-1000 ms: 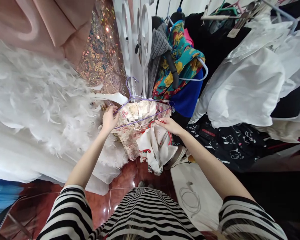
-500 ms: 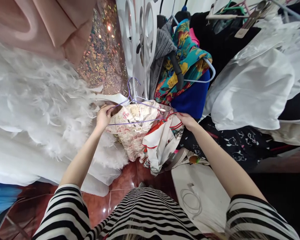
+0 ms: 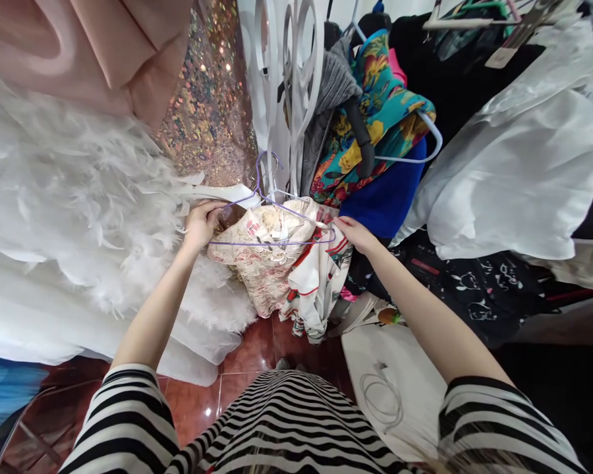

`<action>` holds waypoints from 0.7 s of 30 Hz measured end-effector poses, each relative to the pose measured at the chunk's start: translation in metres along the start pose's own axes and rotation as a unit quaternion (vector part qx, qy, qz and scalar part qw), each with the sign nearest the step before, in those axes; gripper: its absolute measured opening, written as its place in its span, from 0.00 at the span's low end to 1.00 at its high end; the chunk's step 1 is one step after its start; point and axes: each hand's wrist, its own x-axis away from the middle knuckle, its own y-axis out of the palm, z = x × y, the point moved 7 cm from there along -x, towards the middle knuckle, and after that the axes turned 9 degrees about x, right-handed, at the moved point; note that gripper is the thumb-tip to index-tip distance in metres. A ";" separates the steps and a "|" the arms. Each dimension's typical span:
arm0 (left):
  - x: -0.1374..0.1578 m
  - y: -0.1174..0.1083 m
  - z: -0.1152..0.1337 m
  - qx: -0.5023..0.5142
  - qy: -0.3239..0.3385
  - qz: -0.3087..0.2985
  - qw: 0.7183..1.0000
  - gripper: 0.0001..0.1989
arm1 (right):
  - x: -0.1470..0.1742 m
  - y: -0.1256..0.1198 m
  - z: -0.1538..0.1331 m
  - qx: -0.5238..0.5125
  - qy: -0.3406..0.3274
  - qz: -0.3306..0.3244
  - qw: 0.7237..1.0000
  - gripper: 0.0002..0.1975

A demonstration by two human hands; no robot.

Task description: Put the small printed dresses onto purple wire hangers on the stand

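A purple hanger [image 3: 258, 181] lies across the middle of the view with its hook upward. My left hand [image 3: 198, 226] is closed around the hanger's left end. My right hand [image 3: 358, 235] pinches the edge of a white garment with red trim [image 3: 310, 280], right at the hanger's other end. A cream floral garment [image 3: 261, 273] with a pink pattern hangs behind the purple bars, on a second, pale hanger. The white garment hangs in loose folds from the right side, its red edging bunched near my right fingers.
White feathered clothing [image 3: 93, 217] and a sequinned dress [image 3: 210, 99] hang on the left. Hung clothes, including a teal floral one [image 3: 370, 125] and a white satin one [image 3: 518, 178], fill the right. Below, a white surface [image 3: 360, 355] holds a coiled cable [image 3: 383, 398].
My right hand has moved left with the white garment's edge, bringing it onto the right end of the purple hanger. My left hand has shifted slightly left.
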 end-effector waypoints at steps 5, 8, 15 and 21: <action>0.000 -0.001 0.001 -0.007 0.009 0.008 1.000 0.14 | 0.003 0.005 -0.037 -0.026 -0.015 0.004 1.000 0.27; 0.001 0.000 0.000 -0.011 0.011 0.019 1.000 0.13 | 0.005 0.009 -0.057 -0.051 -0.030 0.011 0.998 0.28; 0.004 0.007 0.005 -0.003 0.003 0.009 1.000 0.13 | 0.002 0.015 -0.104 -0.113 -0.060 0.025 0.991 0.29; 0.010 0.012 0.011 0.003 -0.002 0.013 1.000 0.14 | 0.003 0.031 -0.138 -0.096 -0.116 0.036 0.988 0.29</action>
